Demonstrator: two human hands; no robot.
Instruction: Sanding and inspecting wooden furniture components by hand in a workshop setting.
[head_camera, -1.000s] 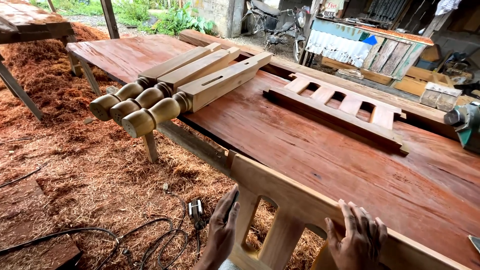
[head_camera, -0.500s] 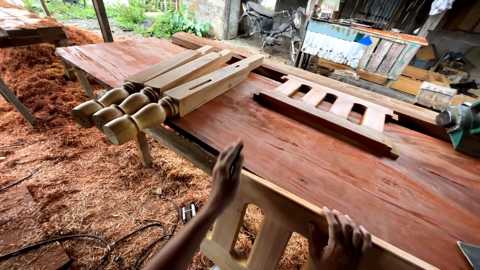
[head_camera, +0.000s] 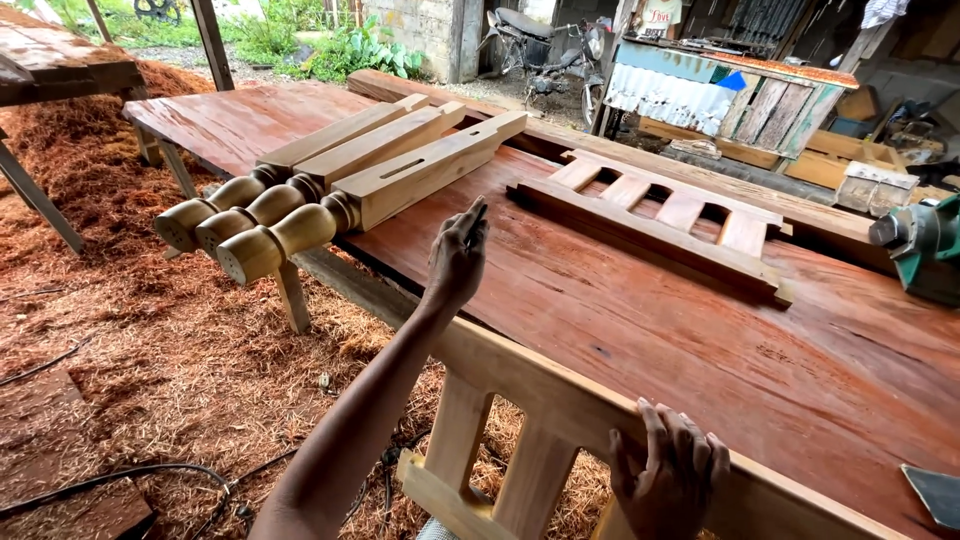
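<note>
My left hand (head_camera: 455, 262) is stretched out over the near part of the reddish plank table (head_camera: 640, 330), with a thin dark pencil-like stick (head_camera: 477, 217) held between its fingers. It hovers just short of the three turned wooden legs (head_camera: 330, 195) lying side by side on the table. My right hand (head_camera: 668, 478) grips the top rail of a pale slatted wooden frame (head_camera: 520, 400) that leans against the table's near edge.
A second slatted frame (head_camera: 660, 220) lies flat on the table farther back. A green power tool (head_camera: 925, 250) sits at the right edge. Wood shavings and black cables (head_camera: 150, 470) cover the ground to the left. A motorcycle (head_camera: 545, 45) stands behind.
My left hand rose from the frame's left end and reached forward over the table toward the turned legs. My right hand stayed on the rail.
</note>
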